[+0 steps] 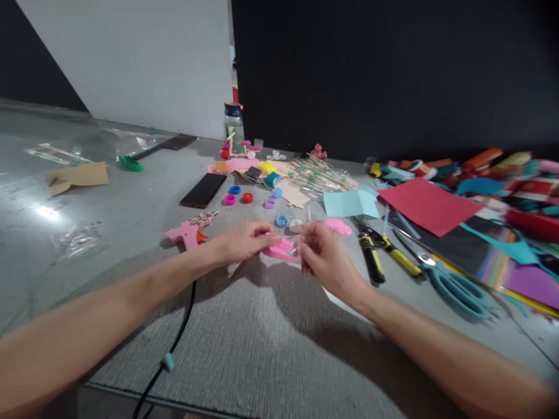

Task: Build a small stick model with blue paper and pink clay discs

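Between my two hands is a pink piece in clear plastic wrap (283, 250), held just above the table. My left hand (244, 240) pinches its left end, and my right hand (325, 256) has its fingers closed on the right end. What the pink piece is exactly cannot be made out. Just beyond the hands lie a blue bottle cap (282, 220), a whitish cap (296, 226) and a pink oval piece (338, 227). A pink glue gun (186, 233) rests left of my left hand, its black cord running toward the table's front edge.
A black phone (203, 190) and more coloured caps (247, 198) lie farther back, near wooden sticks (321, 174) and a bottle (234, 125). Yellow-black pliers (371, 256), teal scissors (456, 288) and red paper (430, 205) occupy the right side. Brown cardboard (78, 177) lies left.
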Available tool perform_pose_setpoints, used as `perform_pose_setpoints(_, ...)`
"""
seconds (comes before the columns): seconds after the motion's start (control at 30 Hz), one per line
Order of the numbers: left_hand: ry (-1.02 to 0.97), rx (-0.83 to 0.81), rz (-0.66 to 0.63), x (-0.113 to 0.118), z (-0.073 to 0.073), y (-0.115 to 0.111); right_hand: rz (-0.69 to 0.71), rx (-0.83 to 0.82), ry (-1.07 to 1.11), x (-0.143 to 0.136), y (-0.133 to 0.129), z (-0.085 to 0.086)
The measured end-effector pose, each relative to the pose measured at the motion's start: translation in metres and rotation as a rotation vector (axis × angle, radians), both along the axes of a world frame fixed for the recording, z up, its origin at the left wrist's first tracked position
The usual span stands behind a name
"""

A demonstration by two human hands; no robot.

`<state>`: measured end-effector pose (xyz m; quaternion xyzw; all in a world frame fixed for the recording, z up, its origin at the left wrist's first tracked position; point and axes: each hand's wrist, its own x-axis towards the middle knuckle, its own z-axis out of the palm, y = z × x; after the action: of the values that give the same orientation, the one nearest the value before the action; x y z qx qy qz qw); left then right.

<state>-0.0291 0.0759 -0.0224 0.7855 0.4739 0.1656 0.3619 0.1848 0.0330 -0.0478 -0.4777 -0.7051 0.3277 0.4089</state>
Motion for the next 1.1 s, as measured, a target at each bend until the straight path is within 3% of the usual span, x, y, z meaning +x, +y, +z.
perform_pose_setpoints(0.27,-0.152,0.135,0.148,0.021,-0.006,-0.023,-0.010,0.090,0.112,0.016,-0.013,0.007)
perform_pose_setpoints(0.4,-0.179,0.267,0.196,0.032,-0.013,-0.023,0.001,0.039,0.120,0.017,-0.018,0.002)
perform_pose_setpoints(0.53,-0.183,0.298,0.205,0.037,-0.020,-0.021,0.033,-0.044,0.120,0.015,-0.022,-0.004)
perform_pose_setpoints(0.63,-0.188,0.259,0.179,0.033,-0.017,-0.023,0.063,-0.069,0.144,0.013,-0.023,-0.004)
perform_pose_setpoints(0.8,-0.224,-0.073,0.019,0.019,-0.008,-0.027,0.101,-0.100,0.193,0.013,-0.023,-0.001)
perform_pose_setpoints(0.87,-0.218,-0.130,0.004,0.016,-0.010,-0.028,0.099,-0.106,0.204,0.013,-0.022,-0.003)
perform_pose_setpoints(1.1,-0.076,0.162,0.051,0.020,-0.016,-0.033,0.093,-0.100,0.186,0.010,-0.022,-0.010)
